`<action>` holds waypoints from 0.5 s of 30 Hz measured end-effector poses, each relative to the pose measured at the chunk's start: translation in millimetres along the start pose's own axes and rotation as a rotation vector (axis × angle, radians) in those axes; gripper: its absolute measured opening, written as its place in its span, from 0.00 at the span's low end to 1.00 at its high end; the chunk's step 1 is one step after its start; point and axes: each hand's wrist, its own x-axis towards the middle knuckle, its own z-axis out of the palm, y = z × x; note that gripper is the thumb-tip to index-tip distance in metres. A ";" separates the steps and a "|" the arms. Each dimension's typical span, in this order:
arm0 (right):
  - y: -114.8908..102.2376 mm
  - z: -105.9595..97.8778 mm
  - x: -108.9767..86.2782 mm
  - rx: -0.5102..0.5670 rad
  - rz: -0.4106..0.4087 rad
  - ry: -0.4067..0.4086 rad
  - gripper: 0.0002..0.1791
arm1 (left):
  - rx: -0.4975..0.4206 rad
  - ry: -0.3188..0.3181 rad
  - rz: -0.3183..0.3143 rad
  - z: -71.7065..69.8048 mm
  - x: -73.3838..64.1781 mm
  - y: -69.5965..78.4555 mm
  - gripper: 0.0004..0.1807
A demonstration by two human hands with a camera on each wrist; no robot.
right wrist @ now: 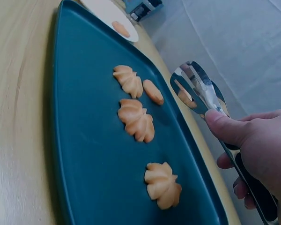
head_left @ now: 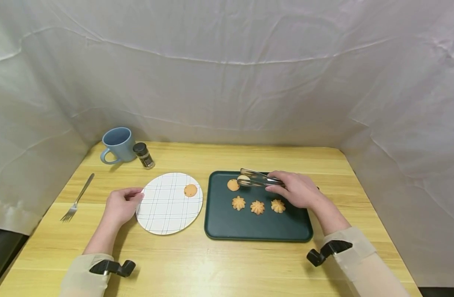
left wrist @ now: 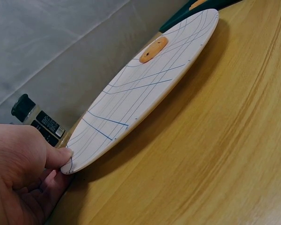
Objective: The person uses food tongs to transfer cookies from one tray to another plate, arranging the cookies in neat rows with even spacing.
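My left hand point(head_left: 121, 206) pinches the left rim of a white plate point(head_left: 164, 210) with thin crossing lines. Its thumb is on top and the fingers are below, as the left wrist view shows. One round cookie point(head_left: 190, 190) lies on the plate's right side. Over the back of a dark green tray point(head_left: 256, 229), my right hand point(head_left: 297, 189) grips metal tongs point(right wrist: 203, 86). Between the tongs' ends is a round cookie point(right wrist: 185, 97). On the tray lie another round cookie point(head_left: 232, 185) and three flower-shaped cookies point(head_left: 257, 207).
A blue mug point(head_left: 119, 144) and a black-capped spice jar point(head_left: 144, 155) stand at the table's back left. A fork point(head_left: 76, 199) lies left of my left hand. Pale cloth point(head_left: 227, 82) hangs behind and at both sides of the wooden table point(head_left: 197, 268).
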 end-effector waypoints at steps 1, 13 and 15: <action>-1.8 -0.4 1.0 0.002 -0.005 0.000 0.29 | 0.000 0.000 0.001 -0.1 -0.1 0.2 0.18; -21.2 -1.9 14.4 0.010 -0.072 0.006 0.32 | 0.002 0.009 0.007 -0.7 -1.8 1.8 0.17; -25.4 -2.0 16.7 0.017 -0.079 -0.002 0.33 | 0.002 0.014 0.010 -0.8 -2.4 2.8 0.17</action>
